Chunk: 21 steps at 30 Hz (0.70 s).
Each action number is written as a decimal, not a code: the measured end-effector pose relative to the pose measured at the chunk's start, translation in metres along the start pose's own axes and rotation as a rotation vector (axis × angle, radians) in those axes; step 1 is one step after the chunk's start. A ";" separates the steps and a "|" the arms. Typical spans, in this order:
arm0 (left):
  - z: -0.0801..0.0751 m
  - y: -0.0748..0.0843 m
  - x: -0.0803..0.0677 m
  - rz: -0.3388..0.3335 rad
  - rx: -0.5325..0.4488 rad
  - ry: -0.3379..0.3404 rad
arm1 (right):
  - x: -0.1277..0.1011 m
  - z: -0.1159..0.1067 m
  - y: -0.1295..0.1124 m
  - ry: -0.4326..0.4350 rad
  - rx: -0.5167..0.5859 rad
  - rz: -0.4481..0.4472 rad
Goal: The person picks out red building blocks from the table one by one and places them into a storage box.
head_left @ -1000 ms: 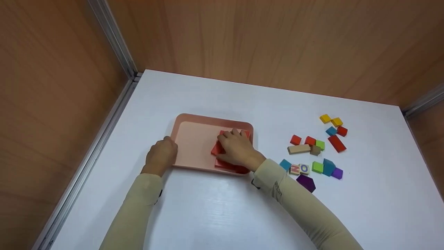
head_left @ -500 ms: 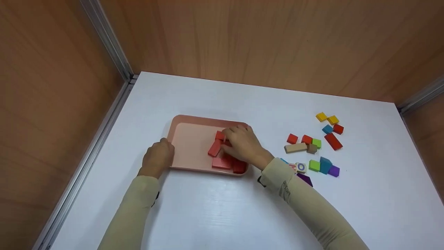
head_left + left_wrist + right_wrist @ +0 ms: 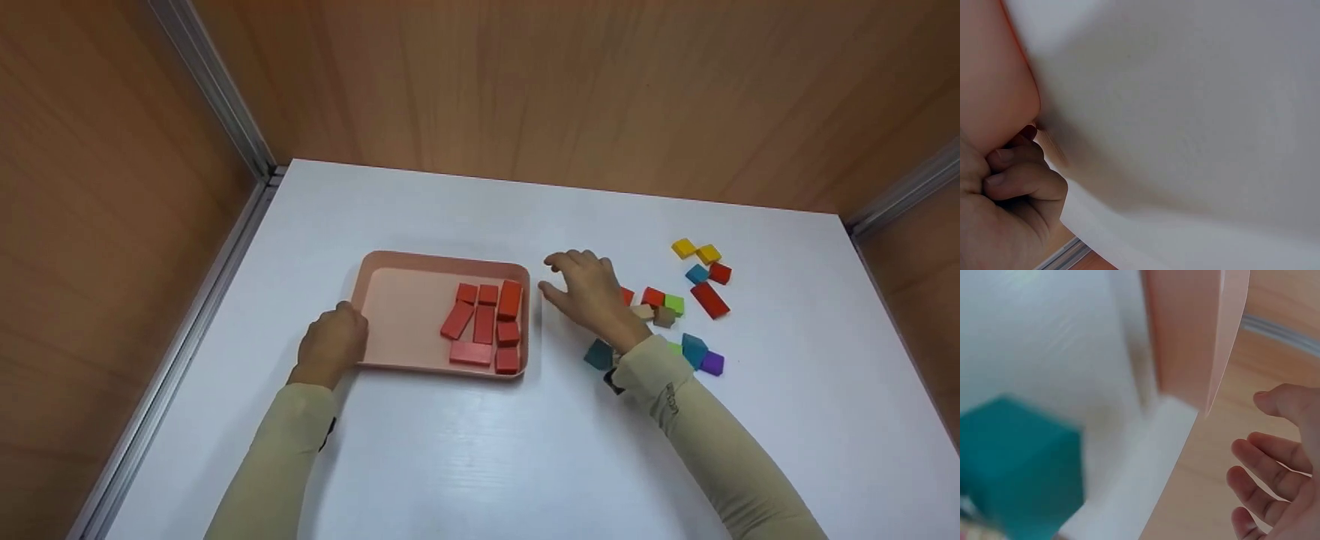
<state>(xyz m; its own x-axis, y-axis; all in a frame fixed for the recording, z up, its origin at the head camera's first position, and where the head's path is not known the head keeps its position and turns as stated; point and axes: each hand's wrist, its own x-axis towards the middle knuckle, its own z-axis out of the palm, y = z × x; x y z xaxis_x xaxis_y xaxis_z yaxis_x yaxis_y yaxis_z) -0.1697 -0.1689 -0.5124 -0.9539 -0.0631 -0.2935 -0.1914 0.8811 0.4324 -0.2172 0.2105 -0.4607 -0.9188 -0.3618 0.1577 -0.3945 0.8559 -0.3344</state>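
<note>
A pink tray (image 3: 409, 307) lies on the white table, with several red blocks (image 3: 470, 353) grouped in its right half. My left hand (image 3: 334, 341) grips the tray's left side; in the left wrist view its fingers curl in at the pink edge. Just right of the tray, my right hand (image 3: 589, 296) is held over the table with thumb and fingers apart and nothing between them. A teal block (image 3: 599, 354) sits below the right wrist and looms large in the right wrist view. A red block (image 3: 628, 295) is partly hidden behind that hand.
Coloured blocks are scattered on the right: two yellow blocks (image 3: 696, 251), a long red block (image 3: 709, 300), a purple block (image 3: 712, 364) and a brown block (image 3: 664, 316). The right sleeve (image 3: 712, 427) covers others. Wooden walls (image 3: 525, 90) stand behind and at the sides.
My right hand has left the red blocks in the tray and moved right, uncovering them. The left hand stays on the tray's edge. The whole view has shifted slightly left.
</note>
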 end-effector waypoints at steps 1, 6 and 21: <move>0.000 -0.001 0.000 -0.002 -0.001 -0.001 | -0.002 -0.002 0.007 -0.005 0.005 0.027; -0.003 -0.003 0.003 -0.017 -0.011 -0.050 | -0.011 -0.011 0.040 -0.042 -0.003 0.149; -0.005 -0.005 0.001 -0.031 -0.007 -0.039 | -0.035 -0.012 0.091 -0.196 -0.048 0.351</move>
<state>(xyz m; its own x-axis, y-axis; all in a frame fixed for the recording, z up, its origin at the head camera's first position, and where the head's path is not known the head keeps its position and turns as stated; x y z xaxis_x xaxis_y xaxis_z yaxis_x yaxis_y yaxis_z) -0.1714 -0.1755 -0.5102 -0.9377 -0.0724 -0.3398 -0.2229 0.8755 0.4287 -0.2209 0.3051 -0.4851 -0.9847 -0.1036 -0.1398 -0.0590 0.9546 -0.2919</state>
